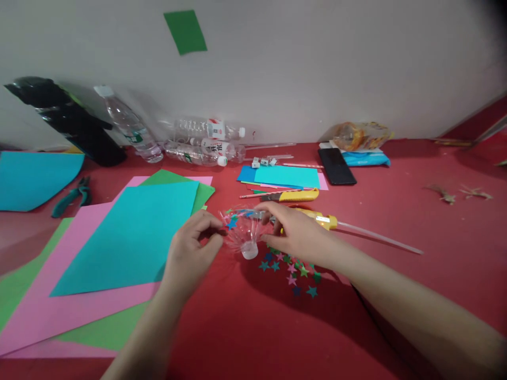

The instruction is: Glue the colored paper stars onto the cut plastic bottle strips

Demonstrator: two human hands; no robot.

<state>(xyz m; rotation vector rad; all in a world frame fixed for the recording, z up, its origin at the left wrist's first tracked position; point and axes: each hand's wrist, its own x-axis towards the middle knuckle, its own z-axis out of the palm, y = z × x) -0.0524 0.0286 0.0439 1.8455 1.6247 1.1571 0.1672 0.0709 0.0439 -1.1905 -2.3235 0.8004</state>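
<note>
Between my hands is a clear plastic bottle top (248,232), cut into strips that fan outward, with its white cap (249,250) facing me. Small paper stars (232,224) in blue, pink and green show on its strips. My left hand (198,240) has thumb and forefinger drawn together at the left strips. On the other side, my right hand (291,229) curls its fingers around the right edge of the bottle top. Loose paper stars (292,268) of several colours lie on the red table below my right hand.
Large coloured paper sheets (130,243) and pliers (73,198) lie left. Plastic bottles (206,153) are against the wall. A yellow utility knife (299,195), small coloured sheets (287,176) and a phone (337,166) lie behind my hands. A yellow glue gun (327,220) with a glue stick is beyond my right hand.
</note>
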